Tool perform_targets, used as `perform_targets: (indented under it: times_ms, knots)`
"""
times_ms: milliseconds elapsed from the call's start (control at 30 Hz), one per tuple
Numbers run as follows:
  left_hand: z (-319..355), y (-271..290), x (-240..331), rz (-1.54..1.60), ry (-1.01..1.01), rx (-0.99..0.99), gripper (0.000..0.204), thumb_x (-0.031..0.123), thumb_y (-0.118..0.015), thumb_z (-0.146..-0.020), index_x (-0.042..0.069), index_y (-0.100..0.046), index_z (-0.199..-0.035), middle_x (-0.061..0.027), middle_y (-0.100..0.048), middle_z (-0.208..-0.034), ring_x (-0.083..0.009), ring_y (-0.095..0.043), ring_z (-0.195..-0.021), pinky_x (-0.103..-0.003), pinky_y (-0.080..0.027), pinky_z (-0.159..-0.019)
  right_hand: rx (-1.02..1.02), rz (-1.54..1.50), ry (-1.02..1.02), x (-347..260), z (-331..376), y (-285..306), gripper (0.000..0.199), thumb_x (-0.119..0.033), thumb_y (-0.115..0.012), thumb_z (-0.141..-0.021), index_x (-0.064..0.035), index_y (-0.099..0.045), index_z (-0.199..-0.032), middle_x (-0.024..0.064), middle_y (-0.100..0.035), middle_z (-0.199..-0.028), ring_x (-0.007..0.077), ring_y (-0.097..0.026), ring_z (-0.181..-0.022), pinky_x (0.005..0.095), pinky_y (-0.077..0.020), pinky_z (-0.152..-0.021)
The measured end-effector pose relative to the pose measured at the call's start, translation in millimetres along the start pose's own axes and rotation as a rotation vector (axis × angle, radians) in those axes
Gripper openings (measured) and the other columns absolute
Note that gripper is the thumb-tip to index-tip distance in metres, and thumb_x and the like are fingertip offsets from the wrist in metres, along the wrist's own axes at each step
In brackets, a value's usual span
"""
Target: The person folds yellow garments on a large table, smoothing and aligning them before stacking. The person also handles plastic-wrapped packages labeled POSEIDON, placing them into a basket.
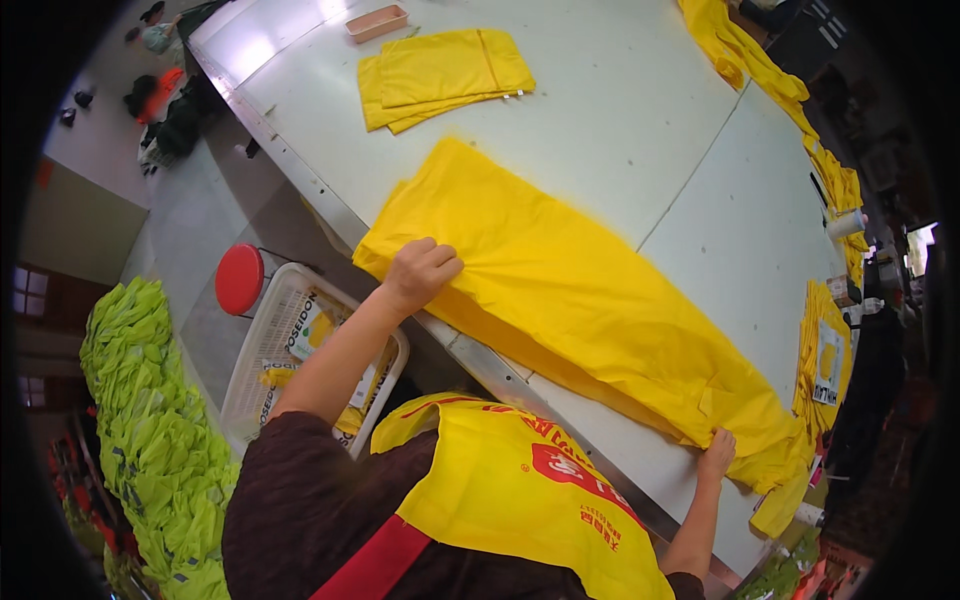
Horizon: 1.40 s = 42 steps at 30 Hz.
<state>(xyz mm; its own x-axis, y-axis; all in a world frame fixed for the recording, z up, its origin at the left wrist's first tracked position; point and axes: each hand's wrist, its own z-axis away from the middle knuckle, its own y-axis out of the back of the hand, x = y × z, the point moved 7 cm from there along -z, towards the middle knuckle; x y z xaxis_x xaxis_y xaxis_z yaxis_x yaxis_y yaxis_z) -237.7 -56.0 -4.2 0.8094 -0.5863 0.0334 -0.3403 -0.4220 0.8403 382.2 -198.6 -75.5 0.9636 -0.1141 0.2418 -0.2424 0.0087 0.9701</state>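
Note:
A long piece of yellow cloth [570, 290], loosely folded lengthwise, lies slantwise across the pale table [720, 190]. Its near edge hangs slightly over the table's front. My left hand [422, 274] is closed in a fist on the cloth's near edge, close to its left end, pulling creases into it. Toward the right end, my right hand [716, 455] pinches the same near edge. What kind of item the cloth is cannot be made out. Beyond it lies a small stack of flat-folded yellow pieces [445, 75].
A pink tray [377, 23] sits at the far edge. More yellow cloth [740, 50] runs along the right, near a thread cone [846, 224] and packaged yellow pieces [826, 350]. Left of me are a white basket [238, 385], a red stool [240, 279] and heaped lime-green garments [150, 430].

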Motion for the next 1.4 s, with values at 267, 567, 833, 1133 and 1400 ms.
perform_targets:
  times_ms: [267,567,833,1133,1400]
  knots:
    - [70,-34,-40,0.063,0.24,-0.332,0.03,0.004,-0.058,-0.067,0.012,-0.055,-0.095,-0.0065,-0.053,-0.082,-0.0261,-0.056,-0.074,-0.036,-0.047,-0.062,-0.547,0.27,-0.085,-29,-15,32,0.025,-0.015,-0.052,-0.081,-0.0076,-0.056,-0.103,0.0118,-0.059,-0.094,0.034,-0.053,-0.093,0.0415,-0.0429,-0.08]
    - [22,-21,-123,-0.014,0.698,-0.26,0.046,0.025,-0.064,-0.076,0.006,-0.051,-0.116,-0.0145,-0.059,-0.106,-0.031,-0.057,-0.096,-0.039,-0.046,-0.081,0.121,-0.383,0.635,-379,-79,133,0.061,-0.034,-0.066,-0.075,-0.0123,-0.044,-0.128,0.0188,-0.04,-0.132,0.0363,-0.03,-0.128,0.0546,-0.0214,-0.102]
    - [46,-65,-182,0.61,1.261,-0.427,0.062,0.03,-0.073,-0.068,-0.004,-0.048,-0.114,-0.0176,-0.061,-0.103,-0.0282,-0.059,-0.095,-0.036,-0.048,-0.082,-0.532,-0.719,0.701,-428,-118,95,0.06,-0.032,-0.059,-0.082,-0.009,-0.039,-0.133,0.0183,-0.046,-0.125,0.0294,-0.049,-0.111,0.0425,-0.0413,-0.089]
    - [47,-98,-190,1.273,1.461,-0.6,0.057,0.008,-0.063,-0.075,-0.001,-0.039,-0.126,-0.0156,-0.056,-0.114,-0.024,-0.06,-0.097,-0.034,-0.051,-0.082,-0.949,-1.896,-0.163,-523,-208,113,0.072,-0.024,-0.058,-0.085,-0.0068,-0.017,-0.141,0.0128,-0.035,-0.138,0.0266,-0.041,-0.118,0.0388,-0.0434,-0.086]
    - [-13,-34,-136,1.772,1.211,-0.465,0.053,0.0,-0.058,-0.074,0.0,-0.04,-0.124,-0.0141,-0.054,-0.115,-0.0232,-0.057,-0.101,-0.033,-0.048,-0.086,-0.258,-1.067,0.702,-526,-97,114,0.078,-0.036,-0.059,-0.079,0.0028,-0.024,-0.137,0.0278,-0.019,-0.142,0.0401,-0.02,-0.132,0.0455,-0.0194,-0.107]
